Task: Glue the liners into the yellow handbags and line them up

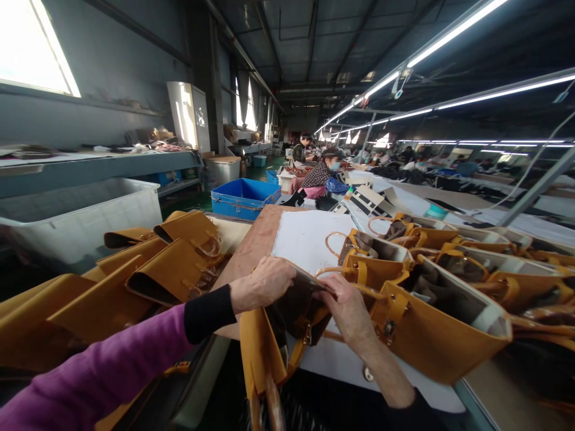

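Note:
Directly in front of me is a tan handbag (260,344), tilted, its dark inside partly showing and its handles hanging toward me. My left hand (272,282) is closed on the bag's upper edge, fingers curled over it. At the right end of the same edge, my right hand (344,299) pinches it between thumb and fingers. A metal clasp hangs on a strap below the hands. Close to my right hand, another tan handbag (431,326) stands open on the worktable with its lining showing.
Several tan bag bodies (175,272) are piled at the left, beside a large white bin (81,221). A blue crate (245,197) stands beyond the brown board (251,245) and white sheet (305,230). More open handbags (525,278) fill the right. A co-worker (318,173) sits farther back.

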Demonstrator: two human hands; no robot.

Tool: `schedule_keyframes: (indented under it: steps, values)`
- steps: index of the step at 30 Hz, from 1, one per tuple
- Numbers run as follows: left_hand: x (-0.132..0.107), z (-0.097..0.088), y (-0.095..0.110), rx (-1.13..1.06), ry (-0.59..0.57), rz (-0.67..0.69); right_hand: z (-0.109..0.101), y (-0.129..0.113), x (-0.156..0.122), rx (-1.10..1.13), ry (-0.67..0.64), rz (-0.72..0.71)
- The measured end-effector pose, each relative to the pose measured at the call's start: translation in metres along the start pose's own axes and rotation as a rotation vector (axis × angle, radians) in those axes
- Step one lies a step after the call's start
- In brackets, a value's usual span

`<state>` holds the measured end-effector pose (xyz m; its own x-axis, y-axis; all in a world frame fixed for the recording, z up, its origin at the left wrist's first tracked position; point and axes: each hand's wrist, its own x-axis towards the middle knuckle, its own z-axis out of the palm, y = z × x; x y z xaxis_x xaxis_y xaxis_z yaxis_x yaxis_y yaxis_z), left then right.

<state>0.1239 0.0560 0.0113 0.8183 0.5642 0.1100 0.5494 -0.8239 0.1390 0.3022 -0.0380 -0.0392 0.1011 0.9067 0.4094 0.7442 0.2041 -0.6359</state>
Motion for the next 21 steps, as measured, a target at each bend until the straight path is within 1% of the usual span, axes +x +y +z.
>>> schedule_keyframes:
  steps: [3, 6, 8, 11, 15, 18, 21]
  values:
    - [-0.006, 0.002, -0.006, 0.119, 0.063, -0.045, -0.001, 0.002, 0.003, 0.078, 0.001, 0.006]
    - [-0.009, -0.002, -0.009, 0.151, 0.168, -0.065, -0.001, 0.003, 0.004, 0.097, 0.009, 0.002]
    - [-0.009, -0.006, -0.009, 0.138, 0.192, -0.089, 0.000, 0.003, 0.003, 0.094, 0.022, -0.004]
    - [-0.005, -0.010, -0.011, 0.003, 0.171, -0.090, 0.003, 0.005, 0.002, 0.105, 0.038, -0.005]
    - [0.000, -0.004, -0.025, -0.153, 0.153, -0.115, 0.005, 0.007, 0.001, 0.078, 0.009, 0.063]
    - [0.004, 0.001, -0.040, -0.200, 0.157, -0.056, 0.004, 0.009, 0.003, 0.093, -0.025, 0.114]
    - [0.008, 0.003, -0.053, -0.212, 0.096, 0.020, 0.001, 0.012, 0.008, 0.207, -0.065, 0.123]
